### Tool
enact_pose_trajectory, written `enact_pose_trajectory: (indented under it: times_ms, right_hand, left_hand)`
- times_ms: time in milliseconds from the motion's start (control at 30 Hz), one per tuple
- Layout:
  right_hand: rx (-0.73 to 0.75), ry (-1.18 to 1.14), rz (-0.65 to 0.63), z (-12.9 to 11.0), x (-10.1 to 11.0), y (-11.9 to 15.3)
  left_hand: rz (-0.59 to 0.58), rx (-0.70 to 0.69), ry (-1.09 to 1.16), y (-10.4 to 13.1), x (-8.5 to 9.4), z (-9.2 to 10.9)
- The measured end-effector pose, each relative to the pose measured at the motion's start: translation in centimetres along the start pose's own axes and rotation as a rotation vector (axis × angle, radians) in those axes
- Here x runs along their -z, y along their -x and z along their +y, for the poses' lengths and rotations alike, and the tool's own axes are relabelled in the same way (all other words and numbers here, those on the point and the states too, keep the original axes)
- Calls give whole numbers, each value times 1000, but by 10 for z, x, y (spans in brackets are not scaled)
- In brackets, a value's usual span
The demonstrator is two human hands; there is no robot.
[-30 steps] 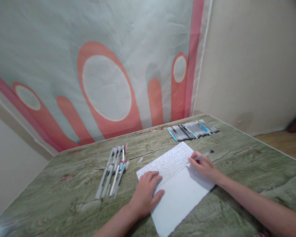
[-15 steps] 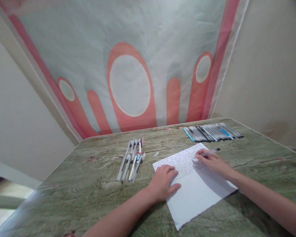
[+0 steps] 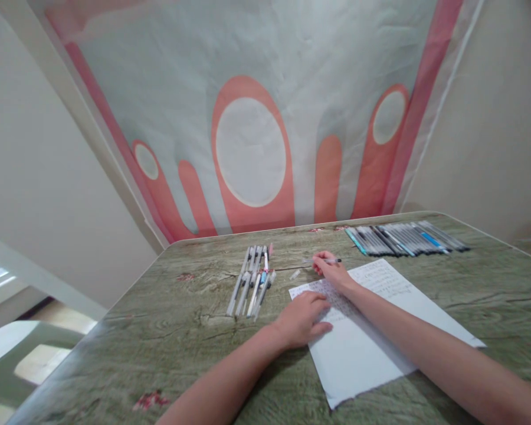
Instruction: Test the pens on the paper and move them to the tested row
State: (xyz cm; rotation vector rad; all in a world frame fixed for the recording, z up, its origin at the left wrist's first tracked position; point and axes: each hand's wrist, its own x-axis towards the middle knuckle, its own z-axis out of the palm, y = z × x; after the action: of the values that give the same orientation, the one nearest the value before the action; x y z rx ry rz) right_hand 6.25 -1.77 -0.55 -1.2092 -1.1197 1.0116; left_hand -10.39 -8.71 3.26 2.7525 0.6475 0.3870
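And here we are in mid-writing, by the look of it: rows of small script fill the top part of the paper (image 3: pixel 358 354), too fine to read, with the lower part blank. The step in hand seems to be a break from the lines, for the right hand (image 3: pixel 330 271) is out beyond the sheet's top left edge, its forearm slanting right across the page.

What does the next move call for? Going on with the script, I'd judge, wants the pen tip brought back over the last written row; going for the small clear piece (image 3: pixel 295 274) on the table (image 3: pixel 168 336) — perhaps a cap — wants a short, careful shift towards the left hand's side, with the sheet left undisturbed.

Now the hands! The right is closed narrow around a pen (image 3: pixel 335 260), thumb and fingers pinching the barrel, the dark end poking out to the right and the pale front end pointing left, blurred against the wood. Whether the tip touches the tabletop, I can't tell.

The left hand (image 3: pixel 304 319) grips nothing: it lies palm down over the paper's left edge, fingers loosely bent, thumb spread apart, steadying the sheet. Beyond it lie the grouped pens (image 3: pixel 248 282) in two rows, and over at the far right, a long row of pens (image 3: pixel 407 239), side by side.
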Motion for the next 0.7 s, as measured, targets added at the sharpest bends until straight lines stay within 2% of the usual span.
enact_pose_trajectory:
  times_ms: [200,300,500,700]
  right_hand:
    - [41,-16,-4,7,6,3]
    - [32,-28,-1,4,6,4]
    - [19,-23,-18,0,6,7]
    - [33,-10,-18,1,5,7]
  left_hand:
    - [33,328,-193,4,39,-59]
    - [-6,341,-234,2,48,-81]
    - [-55,240,-261,-7,41,-96]
    - [-41,299,-250,-10,36,-100]
